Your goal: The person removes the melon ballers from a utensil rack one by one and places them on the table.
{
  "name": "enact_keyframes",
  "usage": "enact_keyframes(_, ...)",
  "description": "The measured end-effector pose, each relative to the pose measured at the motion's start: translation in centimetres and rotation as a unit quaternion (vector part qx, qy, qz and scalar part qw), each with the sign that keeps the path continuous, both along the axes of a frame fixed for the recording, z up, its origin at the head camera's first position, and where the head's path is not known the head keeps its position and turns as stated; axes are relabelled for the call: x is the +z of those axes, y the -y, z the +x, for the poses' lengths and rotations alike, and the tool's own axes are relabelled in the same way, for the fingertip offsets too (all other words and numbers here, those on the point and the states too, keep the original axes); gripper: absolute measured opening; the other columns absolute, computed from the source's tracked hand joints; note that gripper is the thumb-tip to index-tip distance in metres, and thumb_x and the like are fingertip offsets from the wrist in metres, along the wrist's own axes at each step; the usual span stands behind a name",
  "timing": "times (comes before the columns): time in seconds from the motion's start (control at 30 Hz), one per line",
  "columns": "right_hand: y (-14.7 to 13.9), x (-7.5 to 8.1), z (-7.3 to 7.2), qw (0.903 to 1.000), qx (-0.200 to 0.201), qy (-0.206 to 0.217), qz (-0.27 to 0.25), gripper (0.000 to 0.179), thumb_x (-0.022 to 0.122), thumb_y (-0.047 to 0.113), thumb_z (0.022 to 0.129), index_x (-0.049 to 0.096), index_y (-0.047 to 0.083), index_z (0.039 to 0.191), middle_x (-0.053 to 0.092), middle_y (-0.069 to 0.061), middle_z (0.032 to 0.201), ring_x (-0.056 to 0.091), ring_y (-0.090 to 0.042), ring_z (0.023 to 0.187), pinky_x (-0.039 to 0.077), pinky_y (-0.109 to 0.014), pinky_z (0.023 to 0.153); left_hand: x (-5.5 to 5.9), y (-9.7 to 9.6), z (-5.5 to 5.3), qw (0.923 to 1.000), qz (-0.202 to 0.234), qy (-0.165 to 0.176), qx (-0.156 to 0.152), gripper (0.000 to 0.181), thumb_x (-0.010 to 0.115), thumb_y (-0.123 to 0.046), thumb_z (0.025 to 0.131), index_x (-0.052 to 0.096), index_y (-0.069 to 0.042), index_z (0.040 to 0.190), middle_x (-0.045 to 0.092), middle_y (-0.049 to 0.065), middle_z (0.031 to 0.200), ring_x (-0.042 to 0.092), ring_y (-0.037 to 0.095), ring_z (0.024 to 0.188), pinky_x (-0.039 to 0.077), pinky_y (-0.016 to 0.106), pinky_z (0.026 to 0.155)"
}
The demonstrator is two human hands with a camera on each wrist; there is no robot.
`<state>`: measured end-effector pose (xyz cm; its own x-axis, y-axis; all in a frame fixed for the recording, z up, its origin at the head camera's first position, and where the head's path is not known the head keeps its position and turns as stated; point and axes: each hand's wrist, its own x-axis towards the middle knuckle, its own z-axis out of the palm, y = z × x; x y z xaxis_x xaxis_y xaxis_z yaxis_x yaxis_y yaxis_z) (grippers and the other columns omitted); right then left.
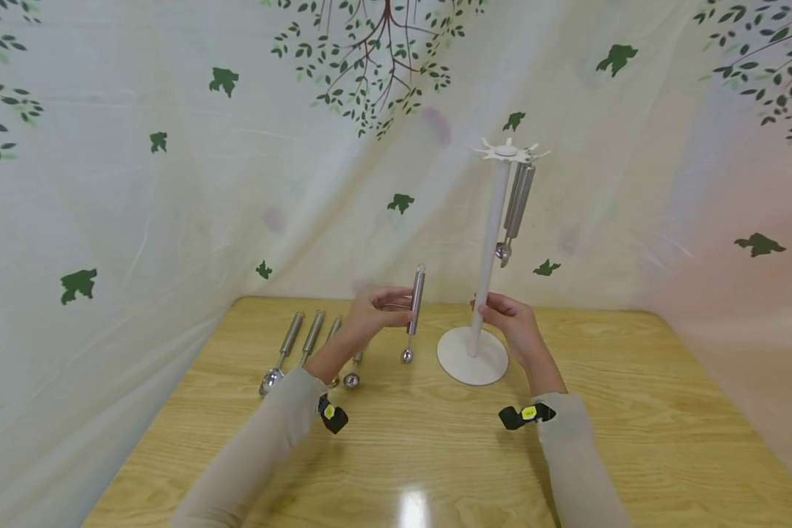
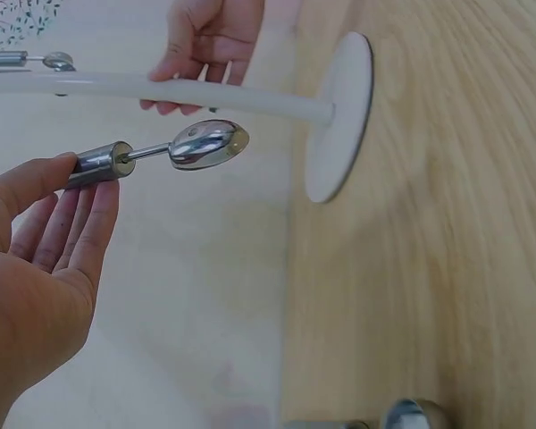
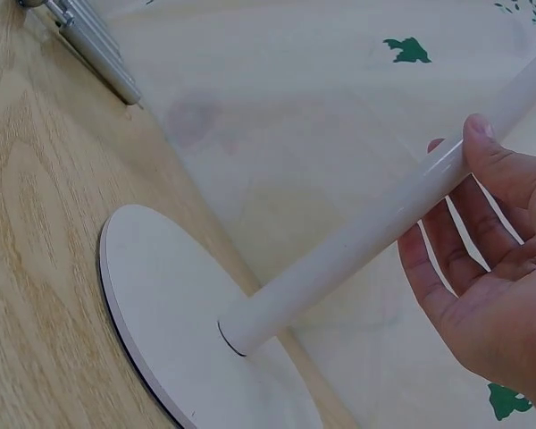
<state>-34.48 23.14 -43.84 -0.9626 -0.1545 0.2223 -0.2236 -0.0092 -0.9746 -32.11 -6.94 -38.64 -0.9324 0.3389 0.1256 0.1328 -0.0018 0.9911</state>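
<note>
My left hand [image 1: 368, 317] pinches a steel melon baller [image 1: 417, 301] by its handle, thumb against fingers. It is held nearly upright, its small oval scoop [image 2: 205, 146] downward and clear of the table. To its right stands a white utensil stand [image 1: 494, 235] with a round base and a ring of hooks on top. My right hand [image 1: 516, 326] grips the stand's pole [image 3: 357, 246] low down, between thumb and fingers. Steel-handled scoops [image 1: 520, 202] hang from hooks on the stand's right side; they overlap, so their number is unclear.
Several more steel-handled scoops [image 1: 292, 334] lie side by side on the wooden table [image 1: 396, 440], left of the stand and partly hidden by my left arm. A pale curtain [image 1: 317, 242] with leaf prints hangs just behind the table's back edge.
</note>
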Motion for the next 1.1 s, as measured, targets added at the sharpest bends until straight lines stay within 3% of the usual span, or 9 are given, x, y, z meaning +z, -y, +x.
enact_keyframes(0.23, 0.1, 0.1, 0.1, 1.0000, 0.002, 0.004, 0.003, 0.048, 0.067, 0.020, 0.100, 0.056, -0.009, 0.136, 0.076, 0.016, 0.106, 0.069, -0.003, 0.104, 0.055, -0.018, 0.094, -2.2, 1.7, 0.0, 0.9995, -0.015, 0.022, 0.015, 0.049, 0.072, 0.001, 0.091, 0.059, 0.001, 0.138, 0.067, 0.024, 0.128, 0.072, 0.019, 0.105, 0.061, 0.035, 0.094)
enact_keyframes(0.53, 0.0, 0.1, 0.0, 1.0000, 0.000, 0.006, 0.000, 0.052, 0.067, 0.021, 0.100, 0.054, -0.011, 0.138, 0.076, 0.014, 0.107, 0.069, -0.003, 0.105, 0.055, -0.018, 0.094, -4.4, 3.5, -0.3, 0.9984, -0.028, 0.029, 0.039, 0.047, 0.072, 0.003, 0.091, 0.060, 0.003, 0.136, 0.068, 0.023, 0.124, 0.072, 0.016, 0.099, 0.062, 0.036, 0.092)
enact_keyframes(0.83, 0.1, 0.2, 0.1, 1.0000, -0.006, 0.008, 0.001, 0.050, 0.069, 0.022, 0.098, 0.057, -0.009, 0.136, 0.077, 0.009, 0.110, 0.069, -0.004, 0.106, 0.056, -0.019, 0.093, -5.6, 4.2, -0.7, 0.9969, -0.050, 0.039, 0.046, 0.046, 0.072, 0.003, 0.091, 0.060, 0.005, 0.136, 0.067, 0.028, 0.125, 0.072, 0.014, 0.094, 0.063, 0.033, 0.087)
enact_keyframes(0.97, 0.1, 0.1, 0.0, 1.0000, -0.001, 0.001, -0.006, 0.045, 0.069, 0.020, 0.099, 0.060, -0.007, 0.134, 0.077, 0.000, 0.115, 0.069, -0.005, 0.105, 0.056, -0.020, 0.093, -5.8, 4.1, -0.9, 0.9952, -0.056, 0.052, 0.061, 0.045, 0.073, 0.004, 0.090, 0.062, 0.005, 0.134, 0.069, 0.027, 0.122, 0.072, 0.013, 0.091, 0.063, 0.031, 0.084)
enact_keyframes(1.1, 0.1, 0.0, 0.1, 1.0000, -0.001, 0.000, -0.003, 0.041, 0.068, 0.020, 0.099, 0.064, -0.003, 0.132, 0.077, 0.002, 0.115, 0.068, -0.005, 0.105, 0.056, -0.020, 0.093, -6.1, 4.0, -1.1, 0.9931, -0.054, 0.067, 0.079, 0.045, 0.074, 0.005, 0.088, 0.063, 0.006, 0.132, 0.070, 0.027, 0.119, 0.072, 0.012, 0.085, 0.064, 0.031, 0.081)
